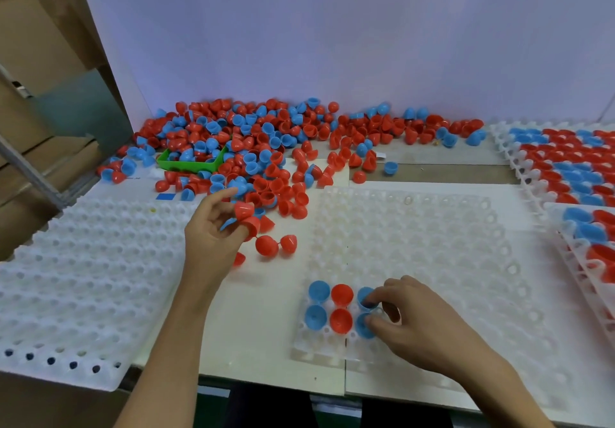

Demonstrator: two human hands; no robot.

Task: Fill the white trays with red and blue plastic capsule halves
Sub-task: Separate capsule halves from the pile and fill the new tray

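Centre tray [432,244] holds six halves in its near-left corner: two blue, two red, two blue. Right hand [416,321] pinches the blue halves [364,296] there. Left hand [213,231] grips red halves [248,216]. Green bin [189,161] holds blue halves within the pile [266,141]. Right trays [565,168] are full.

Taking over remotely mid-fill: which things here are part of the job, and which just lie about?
In the job: left hand holding red capsule halves; right hand at blue halves; centre white tray; loose pile.
Lying about: green bin; cardboard boxes.
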